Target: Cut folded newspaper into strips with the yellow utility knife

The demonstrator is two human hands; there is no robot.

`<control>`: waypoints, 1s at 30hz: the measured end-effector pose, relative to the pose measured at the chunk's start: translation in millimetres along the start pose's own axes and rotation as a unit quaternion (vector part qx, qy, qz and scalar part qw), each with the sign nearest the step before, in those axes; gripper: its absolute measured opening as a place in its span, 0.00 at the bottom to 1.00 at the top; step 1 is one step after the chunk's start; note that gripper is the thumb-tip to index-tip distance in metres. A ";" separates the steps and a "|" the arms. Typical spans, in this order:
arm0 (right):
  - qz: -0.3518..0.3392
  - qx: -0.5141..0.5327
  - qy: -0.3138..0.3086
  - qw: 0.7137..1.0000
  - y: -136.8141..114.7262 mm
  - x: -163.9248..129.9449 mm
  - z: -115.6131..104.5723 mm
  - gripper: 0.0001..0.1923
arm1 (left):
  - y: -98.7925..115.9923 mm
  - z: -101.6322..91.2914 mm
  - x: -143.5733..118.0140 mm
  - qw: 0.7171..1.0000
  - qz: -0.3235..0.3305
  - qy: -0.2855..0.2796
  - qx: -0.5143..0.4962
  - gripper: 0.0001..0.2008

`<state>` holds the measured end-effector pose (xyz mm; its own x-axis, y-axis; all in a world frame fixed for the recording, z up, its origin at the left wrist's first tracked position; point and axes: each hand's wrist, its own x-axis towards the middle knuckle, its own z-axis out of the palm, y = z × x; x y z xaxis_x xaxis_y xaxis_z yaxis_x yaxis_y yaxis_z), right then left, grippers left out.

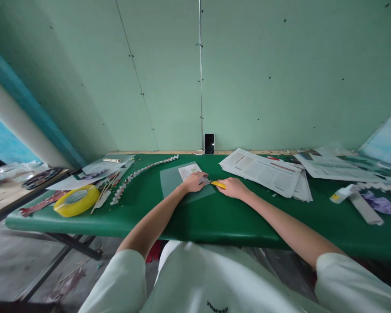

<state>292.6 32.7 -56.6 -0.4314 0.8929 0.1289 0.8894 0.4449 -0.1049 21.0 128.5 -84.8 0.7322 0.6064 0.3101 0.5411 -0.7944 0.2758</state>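
Observation:
My right hand [233,188] grips a yellow utility knife [217,184] whose blade end points left toward my left hand. My left hand [194,181] presses flat on a small white printed paper [188,170], fingers curled at its near edge. The paper lies on a translucent cutting mat [171,179] on the green table [215,221]. Both hands almost meet over the mat's right part.
A yellow tape roll [77,201], thin sticks [103,192] and a folded paper chain [140,172] lie to the left. Newspapers [263,170] are stacked to the right, with a glue bottle [340,194] and purple scraps [379,203] beyond. A phone [209,143] leans on the wall.

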 end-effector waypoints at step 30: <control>0.002 -0.022 0.008 1.000 1.7 0.1 4.6 0.24 | -11.6 11.3 2.7 0.997 0.013 0.014 0.080 0.22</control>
<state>293.3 33.9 -61.3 -0.4262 0.8930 0.1445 0.8967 0.4382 -0.0627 21.4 139.0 -97.4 0.7363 0.5840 0.3416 0.5824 -0.8041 0.1194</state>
